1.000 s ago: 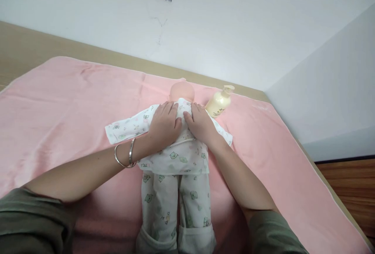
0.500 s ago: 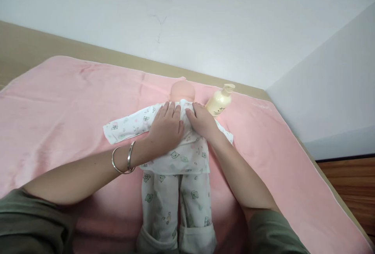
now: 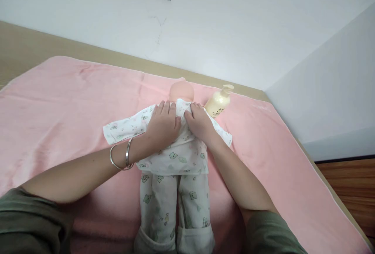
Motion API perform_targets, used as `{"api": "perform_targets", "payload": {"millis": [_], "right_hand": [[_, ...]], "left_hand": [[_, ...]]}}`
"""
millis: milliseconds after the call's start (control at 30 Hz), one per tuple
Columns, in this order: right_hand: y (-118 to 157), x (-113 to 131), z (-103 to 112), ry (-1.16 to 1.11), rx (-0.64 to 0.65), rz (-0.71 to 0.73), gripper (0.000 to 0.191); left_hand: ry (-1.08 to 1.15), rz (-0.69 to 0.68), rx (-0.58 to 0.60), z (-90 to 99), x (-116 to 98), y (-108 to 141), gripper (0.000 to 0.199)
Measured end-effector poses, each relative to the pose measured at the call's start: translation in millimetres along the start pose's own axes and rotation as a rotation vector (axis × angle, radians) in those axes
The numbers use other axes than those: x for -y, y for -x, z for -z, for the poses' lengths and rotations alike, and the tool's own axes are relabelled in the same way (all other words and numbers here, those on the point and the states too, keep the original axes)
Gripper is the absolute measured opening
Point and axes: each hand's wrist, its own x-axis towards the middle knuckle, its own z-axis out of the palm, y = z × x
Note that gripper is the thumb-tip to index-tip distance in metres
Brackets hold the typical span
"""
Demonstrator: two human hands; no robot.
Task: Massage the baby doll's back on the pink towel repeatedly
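Observation:
A baby doll [image 3: 181,91] lies stretched out with its bald head toward the wall and its legs toward me. It wears a white printed top [image 3: 187,160] and matching trousers [image 3: 164,207]. My left hand [image 3: 164,125] rests flat on the upper left of the top, fingers extended toward the head. Opposite it, my right hand [image 3: 201,123] lies on the upper right part, its thumb pointing toward the collar. Neither hand grips anything. Two silver bangles [image 3: 128,154] circle my left wrist. The doll's face is not visible.
A pale yellow pump bottle [image 3: 219,101] stands right of the doll's head. Beneath everything spreads a pink blanket [image 3: 73,101] on a wooden surface [image 3: 17,43]. A white wall [image 3: 222,31] rises behind, with another at the right. Brown wood [image 3: 348,187] shows at the lower right.
Both hands have shifted very slightly to the left on the doll's top, staying flat on it. The doll and its clothes also appear a little further left.

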Motion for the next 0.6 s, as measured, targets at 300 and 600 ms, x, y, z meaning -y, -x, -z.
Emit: {"api": "perform_targets", "payload": {"millis": [300, 600], "right_hand": [[22.3, 16.4, -5.7, 0.156, -0.082, 0.112, 0.055], [2.0, 5.3, 0.6, -0.006, -0.026, -0.005, 0.032]], "left_hand": [[0.044, -0.021, 0.12, 2.0, 18.2, -16.8, 0.033], [-0.055, 0.004, 0.016, -0.5, 3.7, -3.4, 0.047]]}}
